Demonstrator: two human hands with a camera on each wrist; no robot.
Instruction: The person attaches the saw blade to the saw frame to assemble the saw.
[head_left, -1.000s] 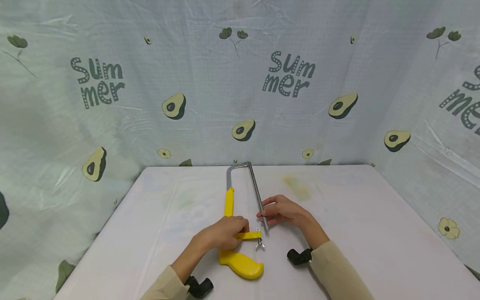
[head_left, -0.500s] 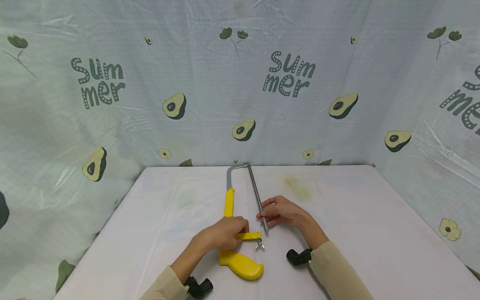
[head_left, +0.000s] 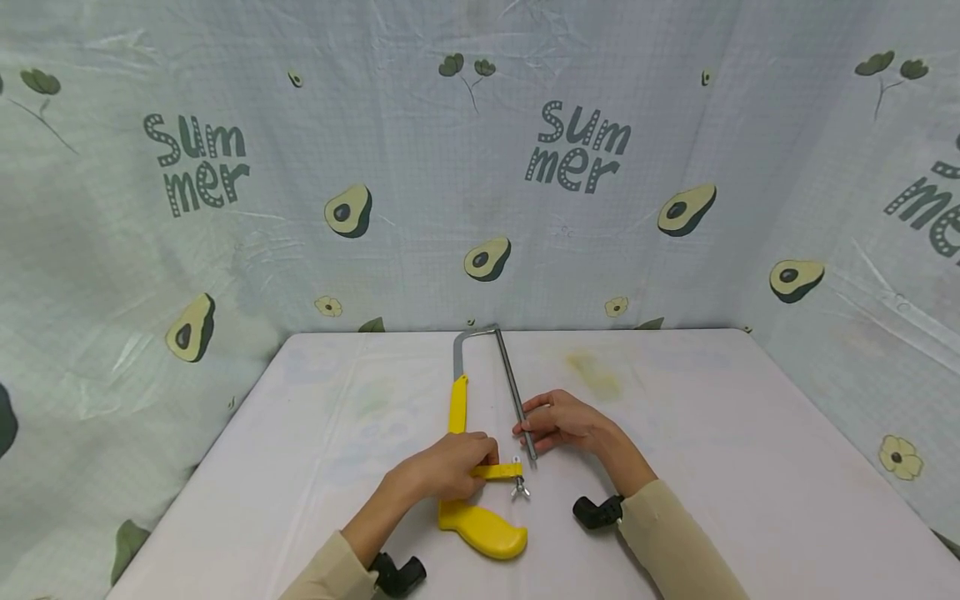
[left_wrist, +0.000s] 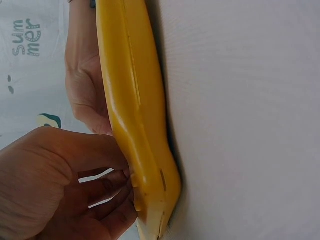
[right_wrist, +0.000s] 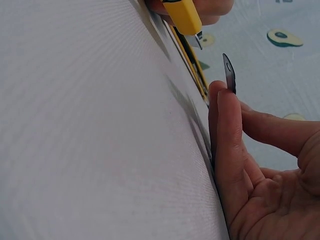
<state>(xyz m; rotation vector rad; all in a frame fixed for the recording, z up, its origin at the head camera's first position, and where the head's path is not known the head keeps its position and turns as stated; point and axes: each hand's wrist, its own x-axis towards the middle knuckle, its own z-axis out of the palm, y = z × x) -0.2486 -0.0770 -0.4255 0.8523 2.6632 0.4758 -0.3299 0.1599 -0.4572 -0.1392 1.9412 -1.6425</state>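
Note:
A hacksaw with a yellow handle (head_left: 483, 530) and a grey metal front bow (head_left: 458, 354) lies on the table. My left hand (head_left: 452, 463) grips its yellow frame above the handle, beside the short yellow arm (head_left: 498, 472) that carries a wing nut (head_left: 521, 490). The saw blade (head_left: 511, 371) slants from the bow's far tip toward me. My right hand (head_left: 567, 422) pinches the blade near its near end. In the right wrist view the holed blade end (right_wrist: 228, 70) sticks out past the fingertips, apart from the pin (right_wrist: 199, 41) on the yellow arm.
The table (head_left: 697, 433) has a pale cloth on it. A patterned curtain (head_left: 420, 150) hangs behind and at both sides. Black wrist cameras sit at the left cuff (head_left: 401, 577) and the right cuff (head_left: 597, 512).
Hardly anything differs. Both hands keep their places on the saw frame and the blade, and the blade's near end shifts only very slightly.

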